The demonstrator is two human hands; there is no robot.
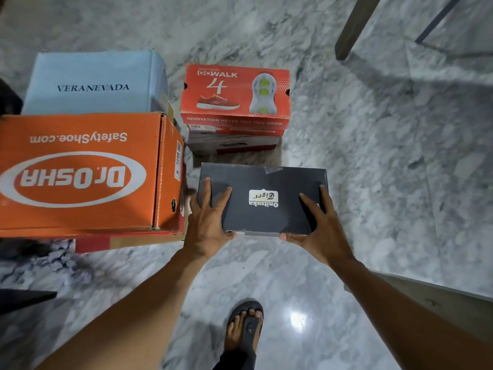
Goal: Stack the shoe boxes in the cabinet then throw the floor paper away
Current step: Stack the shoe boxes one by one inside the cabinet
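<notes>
Gripping the black box is the step right now. The left hand is on its near left corner and the right hand on the near right. Fingers are spread over the lid and thumbs hooked at the near edge, so both hands are clamped on it. Can't tell if it's off the floor yet. I'd get the thumbs further under so the base takes the weight, since a loose lid could lift off. Then keep it level on the way to the cabinet, which isn't in view. Around it, big to small: the orange box sits just left, nearly touching the left hand, so I'd lift straight up first to avoid clipping it. Behind that is the blue box. The red box sits on another box just past the black one. A grey panel at lower right and a wooden leg up top could snag a turn. One sandal is right below. No floor paper showing.
</notes>
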